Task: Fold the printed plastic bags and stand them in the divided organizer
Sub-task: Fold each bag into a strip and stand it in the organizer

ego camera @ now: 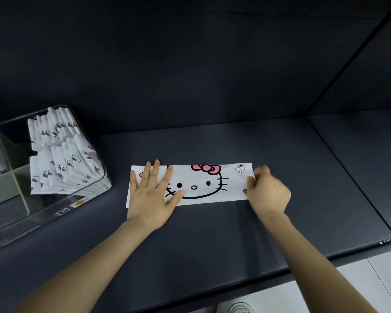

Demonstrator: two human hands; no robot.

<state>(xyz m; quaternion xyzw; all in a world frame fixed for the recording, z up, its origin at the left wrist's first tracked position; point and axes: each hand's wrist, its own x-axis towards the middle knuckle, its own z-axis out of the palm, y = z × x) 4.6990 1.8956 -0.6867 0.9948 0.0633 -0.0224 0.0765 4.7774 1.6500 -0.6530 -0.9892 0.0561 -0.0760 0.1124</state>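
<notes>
Surface: dark grey matte table (212, 233), with a seam crossing it towards the right end.
On it, centre: one printed plastic bag (203, 184), white, folded into a long strip and lying flat, cat face with pink bow uppermost.
On it, left: one clear-walled divided organizer (54, 208), set at an angle, near the bag's left end but apart from it.

Your left hand (152, 195) and right hand (268, 193) are bare. Your left arm (88, 263) and right arm (321, 256) are bare too, right up to the picture's edge. Down low, you wear a pale shoe (242, 308) with a round toe.
</notes>
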